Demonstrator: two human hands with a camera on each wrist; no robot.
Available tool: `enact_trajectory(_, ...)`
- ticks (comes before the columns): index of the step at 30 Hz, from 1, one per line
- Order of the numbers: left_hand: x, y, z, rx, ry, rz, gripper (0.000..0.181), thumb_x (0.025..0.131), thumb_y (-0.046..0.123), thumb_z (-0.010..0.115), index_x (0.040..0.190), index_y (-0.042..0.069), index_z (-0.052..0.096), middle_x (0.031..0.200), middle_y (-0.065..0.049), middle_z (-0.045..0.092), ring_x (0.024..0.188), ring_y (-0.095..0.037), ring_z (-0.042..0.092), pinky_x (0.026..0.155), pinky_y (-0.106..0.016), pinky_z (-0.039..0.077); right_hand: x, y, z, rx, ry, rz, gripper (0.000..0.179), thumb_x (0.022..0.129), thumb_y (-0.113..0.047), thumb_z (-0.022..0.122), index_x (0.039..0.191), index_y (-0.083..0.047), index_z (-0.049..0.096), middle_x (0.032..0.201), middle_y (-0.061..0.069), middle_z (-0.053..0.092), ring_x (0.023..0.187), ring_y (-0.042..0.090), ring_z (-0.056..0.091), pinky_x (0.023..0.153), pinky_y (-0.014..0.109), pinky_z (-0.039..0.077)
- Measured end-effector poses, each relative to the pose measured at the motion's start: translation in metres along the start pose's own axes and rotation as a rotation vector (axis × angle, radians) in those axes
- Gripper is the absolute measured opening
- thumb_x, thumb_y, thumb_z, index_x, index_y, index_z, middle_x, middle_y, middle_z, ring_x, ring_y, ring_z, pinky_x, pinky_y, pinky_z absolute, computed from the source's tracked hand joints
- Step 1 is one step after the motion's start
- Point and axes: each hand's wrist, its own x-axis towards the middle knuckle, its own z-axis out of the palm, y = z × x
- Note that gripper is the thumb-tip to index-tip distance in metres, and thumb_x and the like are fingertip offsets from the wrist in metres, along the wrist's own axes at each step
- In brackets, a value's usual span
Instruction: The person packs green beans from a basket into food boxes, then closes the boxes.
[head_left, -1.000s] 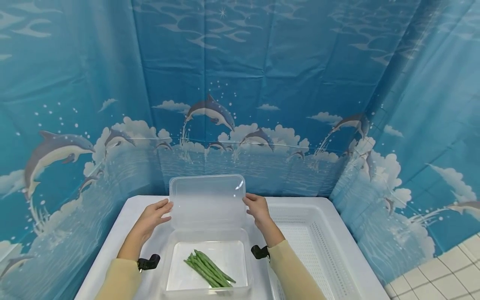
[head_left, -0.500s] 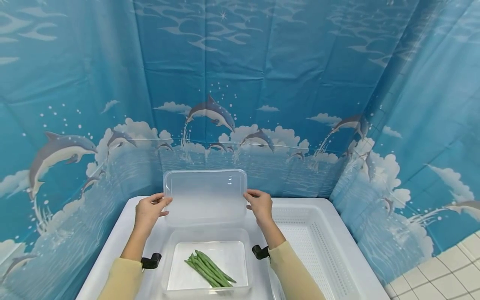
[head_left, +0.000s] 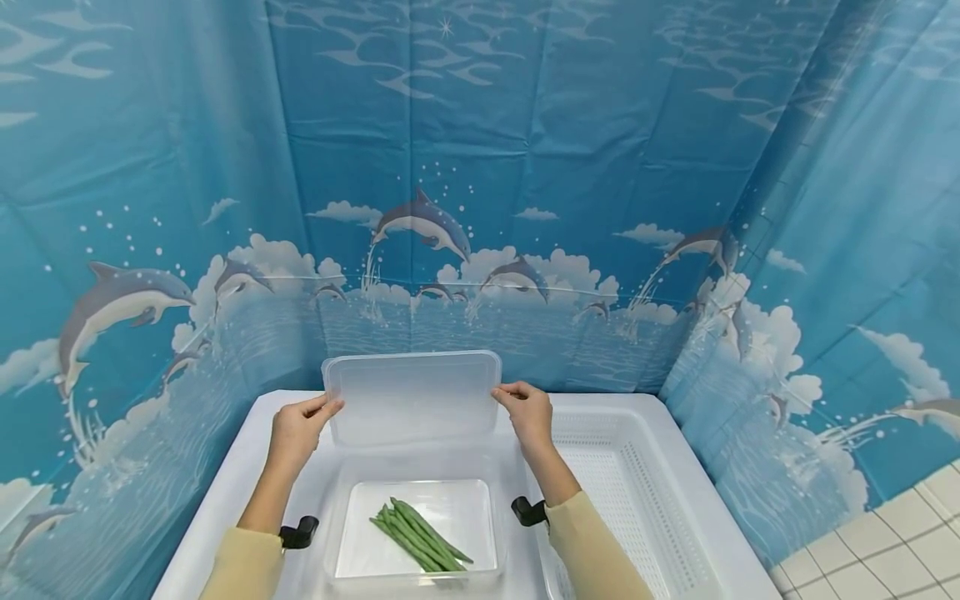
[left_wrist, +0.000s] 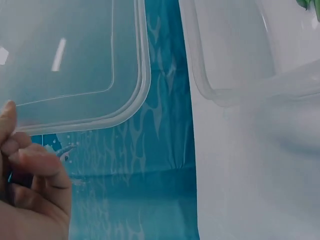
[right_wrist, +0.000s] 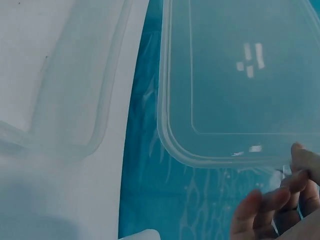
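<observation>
A clear plastic lid (head_left: 412, 396) stands tilted up behind the food container, held by its two short sides. My left hand (head_left: 296, 433) pinches its left edge between thumb and fingers; the left wrist view shows that hand (left_wrist: 35, 180) at the lid's rim. On the opposite edge my right hand (head_left: 527, 417) pinches the rim, seen also in the right wrist view as fingers (right_wrist: 272, 200) beside the lid (right_wrist: 225, 90). Below, the clear rectangular container (head_left: 412, 581) sits uncovered on the table. A bunch of green beans (head_left: 420, 537) lies on its floor.
To the right of the container, a white perforated basket (head_left: 633, 500) rests on the white table (head_left: 300, 575). A blue dolphin-print curtain (head_left: 480, 208) hangs around the table's back and sides. White tiles (head_left: 877, 542) show at the lower right.
The lid rises a little, then lowers and tips slightly, appearing wider now. Both hands shift their fingers to a closer pinch on its edges. The beans and container stay put.
</observation>
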Motion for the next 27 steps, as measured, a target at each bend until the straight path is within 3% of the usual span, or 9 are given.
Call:
enact_trajectory(4, -0.003, -0.003, 0.002, -0.077, -0.025, -0.009, 0.068, 0.102, 0.065, 0.056, 0.101, 0.000, 0.078, 0.058, 0.005, 0.050, 0.052, -0.011, 0.048, 0.048, -0.026, 0.044, 0.001, -0.001, -0.004, 0.151, -0.065, 0.038, 0.021, 0.096, -0.023, 0.080, 0.110, -0.009, 0.077, 0.070, -0.005, 0.065, 0.059, 0.008, 0.056, 0.056, 0.023, 0.054)
enact_trajectory(7, -0.004, -0.003, 0.003, -0.138, -0.033, 0.025, 0.081, 0.109, 0.066, 0.030, 0.077, -0.003, 0.060, 0.060, 0.003, 0.047, 0.052, -0.010, 0.044, 0.048, -0.024, 0.042, 0.001, -0.002, -0.007, 0.218, -0.123, 0.060, 0.026, 0.099, -0.022, 0.075, 0.120, -0.007, 0.072, 0.069, -0.003, 0.069, 0.055, 0.008, 0.061, 0.054, 0.023, 0.058)
enact_trajectory(9, -0.005, -0.001, 0.002, -0.186, -0.061, 0.051, 0.090, 0.109, 0.066, 0.014, 0.082, -0.003, 0.064, 0.064, -0.001, 0.047, 0.055, -0.010, 0.042, 0.048, -0.023, 0.040, 0.000, -0.004, -0.010, 0.228, -0.163, 0.071, 0.028, 0.102, -0.020, 0.069, 0.128, -0.009, 0.069, 0.082, 0.004, 0.077, 0.059, 0.010, 0.067, 0.057, 0.026, 0.062)
enact_trajectory(12, -0.005, 0.002, -0.001, -0.231, -0.116, 0.075, 0.100, 0.107, 0.069, 0.006, 0.116, 0.000, 0.077, 0.074, -0.005, 0.049, 0.059, -0.011, 0.040, 0.047, -0.024, 0.036, -0.001, -0.007, -0.016, 0.245, -0.219, 0.083, 0.035, 0.105, -0.012, 0.052, 0.136, -0.010, 0.068, 0.118, 0.012, 0.078, 0.071, 0.015, 0.074, 0.063, 0.033, 0.066)
enact_trajectory(15, -0.007, 0.004, -0.004, -0.234, -0.139, 0.087, 0.093, 0.106, 0.071, 0.006, 0.145, 0.011, 0.066, 0.083, -0.006, 0.044, 0.057, -0.010, 0.033, 0.045, -0.024, 0.032, -0.002, -0.010, -0.021, 0.266, -0.268, 0.070, 0.044, 0.104, -0.015, 0.042, 0.137, -0.008, 0.070, 0.140, 0.021, 0.068, 0.079, 0.020, 0.075, 0.066, 0.040, 0.067)
enact_trajectory(17, -0.007, 0.005, -0.006, -0.202, -0.128, 0.094, 0.088, 0.107, 0.070, 0.009, 0.145, 0.014, 0.066, 0.083, -0.004, 0.039, 0.053, -0.008, 0.029, 0.043, -0.024, 0.030, -0.002, -0.012, -0.024, 0.256, -0.282, 0.040, 0.044, 0.107, -0.025, 0.043, 0.134, -0.007, 0.072, 0.141, 0.021, 0.066, 0.079, 0.022, 0.074, 0.065, 0.041, 0.067)
enact_trajectory(21, -0.006, 0.004, -0.007, -0.071, -0.113, 0.169, 0.070, 0.111, 0.062, 0.025, 0.147, 0.017, 0.065, 0.075, -0.011, 0.054, 0.046, -0.006, 0.027, 0.040, -0.022, 0.027, -0.003, -0.013, -0.026, 0.110, -0.280, -0.091, 0.049, 0.109, -0.051, 0.054, 0.125, -0.009, 0.075, 0.126, 0.016, 0.071, 0.071, 0.020, 0.066, 0.060, 0.035, 0.064)
enact_trajectory(24, -0.006, 0.003, -0.008, 0.013, -0.111, 0.245, 0.058, 0.111, 0.053, 0.040, 0.150, 0.016, 0.061, 0.101, -0.021, 0.074, 0.062, -0.005, 0.046, 0.045, -0.022, 0.035, -0.004, -0.011, -0.027, -0.006, -0.267, -0.175, 0.047, 0.103, -0.055, 0.063, 0.121, -0.014, 0.075, 0.112, 0.007, 0.071, 0.065, 0.018, 0.059, 0.057, 0.031, 0.059)
enact_trajectory(27, -0.007, 0.001, -0.008, 0.026, -0.121, 0.298, 0.061, 0.106, 0.052, 0.054, 0.153, 0.013, 0.058, 0.127, -0.020, 0.072, 0.083, -0.007, 0.053, 0.054, -0.023, 0.044, -0.006, -0.010, -0.028, -0.109, -0.266, -0.237, 0.046, 0.100, -0.054, 0.068, 0.132, -0.021, 0.070, 0.092, 0.006, 0.065, 0.061, 0.016, 0.051, 0.056, 0.029, 0.052)
